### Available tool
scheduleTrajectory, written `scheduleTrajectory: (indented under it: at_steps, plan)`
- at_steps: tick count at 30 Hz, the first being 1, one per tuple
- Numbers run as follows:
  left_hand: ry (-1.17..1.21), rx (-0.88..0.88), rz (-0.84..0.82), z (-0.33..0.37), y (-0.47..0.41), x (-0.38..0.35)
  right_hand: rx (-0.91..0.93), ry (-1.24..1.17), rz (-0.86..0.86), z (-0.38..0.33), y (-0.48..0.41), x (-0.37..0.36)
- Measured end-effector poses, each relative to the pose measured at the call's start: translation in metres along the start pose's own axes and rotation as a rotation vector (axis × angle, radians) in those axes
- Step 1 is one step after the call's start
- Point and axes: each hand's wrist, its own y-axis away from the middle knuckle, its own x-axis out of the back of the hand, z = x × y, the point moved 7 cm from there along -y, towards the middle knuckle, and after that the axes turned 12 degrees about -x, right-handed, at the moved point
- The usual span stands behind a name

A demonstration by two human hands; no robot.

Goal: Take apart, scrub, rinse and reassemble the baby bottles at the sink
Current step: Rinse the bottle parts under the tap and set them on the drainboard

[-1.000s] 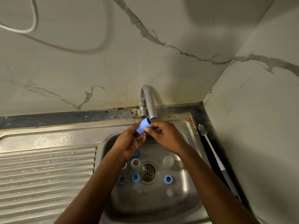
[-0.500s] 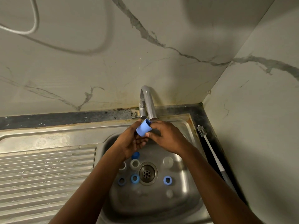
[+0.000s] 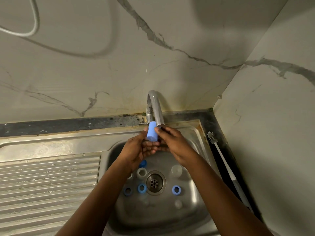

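Blue cap held right under the tap spout, loose bottle parts waiting in the sink.

Both hands close on the blue cap (image 3: 152,131), the left hand (image 3: 139,150) cupping it from below and the right hand (image 3: 173,144) pinching its side just beneath the tap (image 3: 156,108); it looks a light, stiff plastic piece, likely slick when wet, so a grip across its straight sides seems safest. Whether water is running cannot be told. In the sink (image 3: 192,138) below the tap, blue rings (image 3: 176,190) and pale round pieces (image 3: 176,169) lie scattered around the drain (image 3: 156,182). A bottle brush (image 3: 226,167) lies on the surface right of the tap.
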Motion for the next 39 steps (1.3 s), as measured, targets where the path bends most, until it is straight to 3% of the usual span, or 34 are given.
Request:
scheduleTrajectory:
  at_steps: [4,8,11,14,16,19,24,26,28,31,34,37,39]
  plan:
    - [-0.097,-0.071,0.050,0.002,0.004,0.007,-0.112,-0.122,-0.030,0.006,-0.002,-0.006]
    - [-0.159,-0.165,0.114,0.010,0.006,0.016,-0.147,-0.133,0.075,0.007,0.000,-0.002]
    - [-0.162,-0.199,0.097,0.013,0.006,0.018,-0.158,-0.378,0.082,0.003,0.001,0.000]
    - [-0.150,-0.201,0.107,0.015,0.006,0.019,-0.213,-0.719,0.000,-0.001,0.005,-0.002]
    - [-0.141,-0.199,0.112,0.014,0.005,0.020,-0.230,-0.818,-0.046,-0.003,0.005,-0.004]
    - [-0.158,-0.206,0.119,0.014,0.006,0.021,-0.216,-0.694,-0.070,0.000,0.004,-0.009]
    - [-0.141,-0.194,0.164,0.013,0.009,0.028,0.097,0.083,0.133,0.001,0.007,0.002]
    - [-0.141,-0.180,0.182,0.012,0.010,0.030,0.209,0.280,0.249,-0.004,0.013,0.007]
    - [-0.128,-0.169,0.202,0.010,0.012,0.031,0.254,0.314,0.328,-0.009,0.016,0.015]
    - [-0.122,-0.175,0.194,0.011,0.014,0.030,0.280,0.422,0.258,-0.012,0.016,0.006]
    - [-0.122,-0.182,0.199,0.009,0.015,0.029,0.258,0.415,0.331,-0.018,0.019,0.011]
    - [-0.154,-0.193,0.181,0.009,0.017,0.027,0.225,0.331,0.276,-0.014,0.018,0.008]
    - [-0.143,-0.187,0.167,0.009,0.018,0.026,0.157,0.153,0.180,-0.010,0.018,0.006]
